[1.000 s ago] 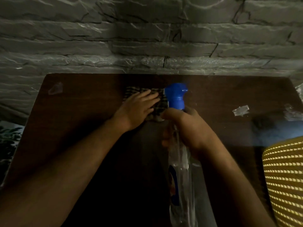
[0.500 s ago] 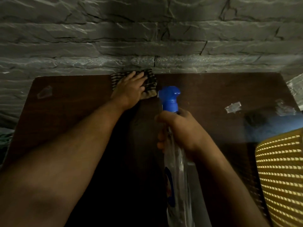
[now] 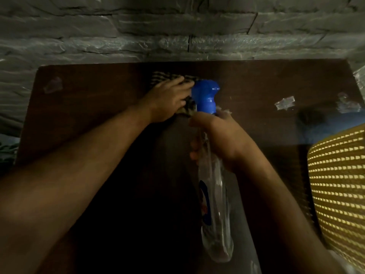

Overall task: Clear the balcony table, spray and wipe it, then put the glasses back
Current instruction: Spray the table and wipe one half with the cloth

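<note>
The table (image 3: 94, 107) stands against a stone wall (image 3: 177, 36), its top dark and free of glasses, which fits the wiping step. Toward the table's far edge, left of the bottle, the left hand (image 3: 167, 101) lies flat, fingers straight, on a checked cloth (image 3: 187, 104), likely pressing it down to rub the surface. Just right of it, the right hand (image 3: 219, 137) curls round the neck of the bottle (image 3: 215, 204), blue nozzle pointing away, probably kept ready for more spray. Right of the bottle, pale scraps (image 3: 285, 102) lie on the table; a yellow woven chair (image 3: 339, 184) stands at its right edge.
</note>
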Action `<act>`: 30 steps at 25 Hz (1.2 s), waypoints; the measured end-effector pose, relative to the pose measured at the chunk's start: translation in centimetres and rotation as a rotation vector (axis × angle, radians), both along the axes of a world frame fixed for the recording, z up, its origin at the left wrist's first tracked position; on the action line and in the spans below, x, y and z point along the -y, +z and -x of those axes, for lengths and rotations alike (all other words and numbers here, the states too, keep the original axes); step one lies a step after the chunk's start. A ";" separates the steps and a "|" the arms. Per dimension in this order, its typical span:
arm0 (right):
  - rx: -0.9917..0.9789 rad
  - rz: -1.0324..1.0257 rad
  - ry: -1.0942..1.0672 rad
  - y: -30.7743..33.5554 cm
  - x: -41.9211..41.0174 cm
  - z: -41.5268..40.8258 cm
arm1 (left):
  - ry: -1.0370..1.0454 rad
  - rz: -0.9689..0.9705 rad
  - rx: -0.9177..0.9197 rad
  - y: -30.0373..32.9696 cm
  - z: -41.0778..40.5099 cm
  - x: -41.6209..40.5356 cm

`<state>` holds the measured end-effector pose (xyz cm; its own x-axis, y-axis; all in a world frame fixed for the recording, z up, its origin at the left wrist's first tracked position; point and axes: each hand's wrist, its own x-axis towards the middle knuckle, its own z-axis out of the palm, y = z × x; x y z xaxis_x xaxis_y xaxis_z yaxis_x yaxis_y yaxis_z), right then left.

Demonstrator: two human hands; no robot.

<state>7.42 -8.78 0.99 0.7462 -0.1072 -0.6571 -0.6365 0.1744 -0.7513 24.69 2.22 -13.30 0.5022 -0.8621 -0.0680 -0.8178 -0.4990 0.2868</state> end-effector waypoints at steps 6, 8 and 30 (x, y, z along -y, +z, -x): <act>-0.066 -0.012 -0.024 -0.7 0.2 1.0 | 0.386 -0.075 -0.028 0.7 -4.4 -0.9; -0.062 -0.016 -0.032 -0.8 0.0 0.9 | 0.267 -0.027 0.055 0.9 -1.7 -1.0; -0.108 -0.102 -0.092 -0.3 -3.3 8.0 | 0.259 -0.057 -0.008 0.6 1.9 -6.3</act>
<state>-0.61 -5.46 0.71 0.6607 -0.1002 -0.7440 -0.6906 0.3075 -0.6547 22.84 8.56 -12.68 0.7050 -0.6993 -0.1178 -0.6582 -0.7071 0.2583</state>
